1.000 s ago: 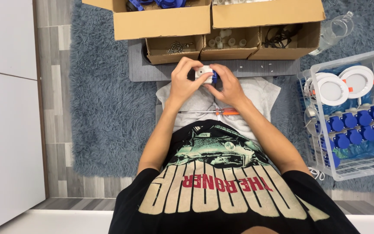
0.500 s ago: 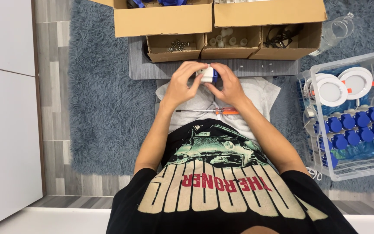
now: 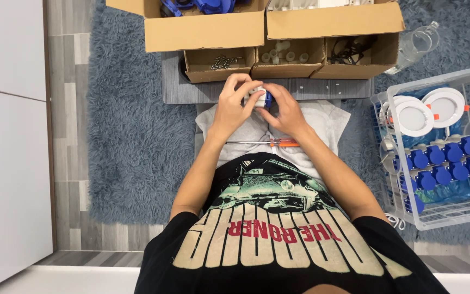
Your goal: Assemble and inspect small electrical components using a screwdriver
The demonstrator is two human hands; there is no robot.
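A blue-grey shag rug (image 3: 131,141) fills the floor, with a person seated on it in a black printed T-shirt (image 3: 278,239). At twelve o'clock stand two large open cardboard boxes (image 3: 257,27), and in front of them three smaller cardboard trays (image 3: 289,62) holding screws, pale plugs and dark cables, all on a grey mat (image 3: 191,90). At three o'clock a clear plastic crate (image 3: 436,207) carries round white light fittings (image 3: 428,111) and rows of blue plugs (image 3: 441,163); a clear bottle (image 3: 417,46) lies at one o'clock. A pale cloth (image 3: 327,117) covers the lap, and an orange-handled screwdriver (image 3: 265,143) lies across it, untouched. At centre, the left hand (image 3: 232,106) and right hand (image 3: 281,111) are pressed together around a small blue-and-white connector (image 3: 264,98), fingertips pinching it from both sides just above the cloth. By the look of it, the parts are being fitted or aligned by hand; fastening with the screwdriver would call for one hand to let go and reach toward six o'clock.
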